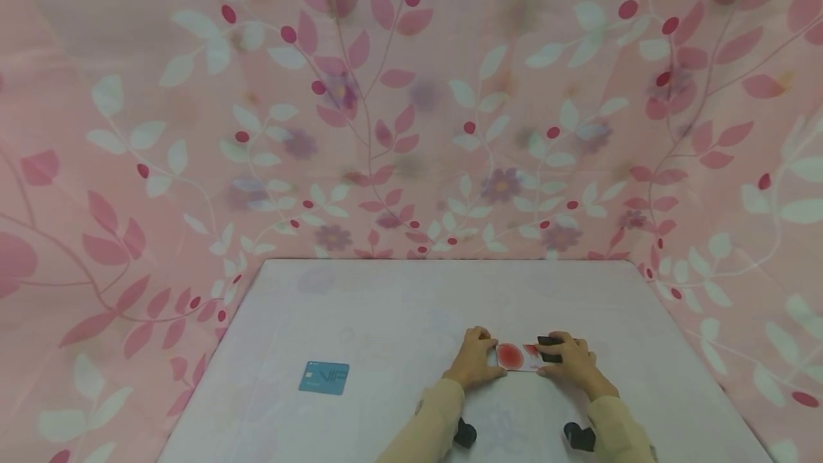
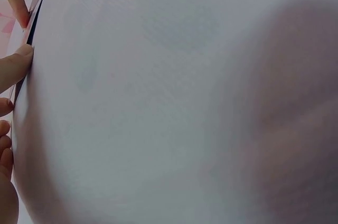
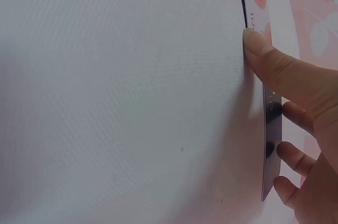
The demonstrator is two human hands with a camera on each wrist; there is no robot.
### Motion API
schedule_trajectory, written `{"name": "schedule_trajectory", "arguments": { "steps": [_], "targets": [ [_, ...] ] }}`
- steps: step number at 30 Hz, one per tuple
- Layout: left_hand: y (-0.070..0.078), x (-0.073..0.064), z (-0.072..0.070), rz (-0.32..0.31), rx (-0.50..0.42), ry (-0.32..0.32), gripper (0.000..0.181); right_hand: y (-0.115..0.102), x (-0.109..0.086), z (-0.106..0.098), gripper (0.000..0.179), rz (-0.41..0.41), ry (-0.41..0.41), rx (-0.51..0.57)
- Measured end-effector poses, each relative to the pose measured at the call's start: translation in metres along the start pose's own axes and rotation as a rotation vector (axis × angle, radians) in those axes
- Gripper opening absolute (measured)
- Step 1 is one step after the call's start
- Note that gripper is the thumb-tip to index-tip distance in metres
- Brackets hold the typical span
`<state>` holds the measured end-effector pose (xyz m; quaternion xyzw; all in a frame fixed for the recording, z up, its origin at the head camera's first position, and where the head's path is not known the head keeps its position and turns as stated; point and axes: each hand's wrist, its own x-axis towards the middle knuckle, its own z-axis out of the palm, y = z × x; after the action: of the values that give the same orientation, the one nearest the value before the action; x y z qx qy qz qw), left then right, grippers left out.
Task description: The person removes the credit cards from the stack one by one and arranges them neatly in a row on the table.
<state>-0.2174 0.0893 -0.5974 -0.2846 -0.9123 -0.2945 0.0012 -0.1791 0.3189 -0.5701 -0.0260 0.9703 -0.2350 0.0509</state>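
Note:
In the head view, a white card with red round shapes (image 1: 511, 356) lies between the two hands, right of the table's middle. My left hand (image 1: 476, 361) grips its left end, thumb at the near edge and fingers at the far edge. A flat dark card-like piece (image 1: 549, 349) overlaps the white card's right end, and my right hand (image 1: 574, 364) pinches both there. The right wrist view has the thumb (image 3: 261, 47) pressed on the near edge, with a greyish, dark-blotched flat piece (image 3: 271, 150) under the other fingers. The left palm side is mostly hidden.
A blue card marked VIP (image 1: 324, 378) lies flat on the white table (image 1: 386, 306) to the left. Black wrist-worn pieces (image 1: 580, 437) show below each sleeve. A pink leaf-patterned curtain (image 1: 411, 127) surrounds the table's back and sides.

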Motion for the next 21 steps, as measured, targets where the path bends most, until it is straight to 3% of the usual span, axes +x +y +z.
{"name": "schedule_trajectory", "arguments": {
  "steps": [21],
  "targets": [
    [0.0004,-0.0035,-0.0021,0.055,0.033,0.021,0.053,0.0026,-0.0012,-0.0007,0.057,-0.039,0.014,0.011]
  ]
}}
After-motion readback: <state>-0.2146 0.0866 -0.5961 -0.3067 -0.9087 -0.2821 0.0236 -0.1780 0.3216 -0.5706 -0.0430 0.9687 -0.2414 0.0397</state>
